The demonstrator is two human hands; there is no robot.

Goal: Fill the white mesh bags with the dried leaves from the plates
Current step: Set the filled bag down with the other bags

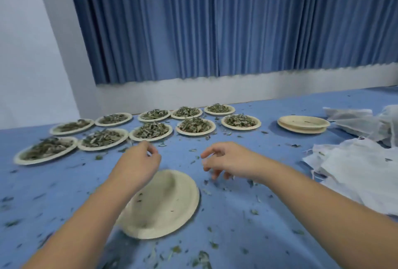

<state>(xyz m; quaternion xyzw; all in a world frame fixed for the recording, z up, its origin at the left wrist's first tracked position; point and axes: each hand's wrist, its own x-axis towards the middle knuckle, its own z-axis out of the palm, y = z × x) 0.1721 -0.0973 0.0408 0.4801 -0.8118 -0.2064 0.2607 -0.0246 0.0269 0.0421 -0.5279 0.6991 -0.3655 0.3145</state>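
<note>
Left hand (139,162) and right hand (228,161) hover loose-fingered, holding nothing, by the empty plate (168,200). Best lift the nearest full plate (169,132) level, two-handed, so leaves stay put.

A smooth, light blue cloth-covered table surface (237,225) fills the lower half of the view and runs back to the wall. Behind it hangs a long, deep blue pleated fabric curtain (215,21), its wavy lower hem stopping short of the table. Under that hem lies a plain white horizontal band of wall (215,90). On the left, 1 bare, pale grey-white painted side wall (21,53) rises beside the curtain's edge.
</note>
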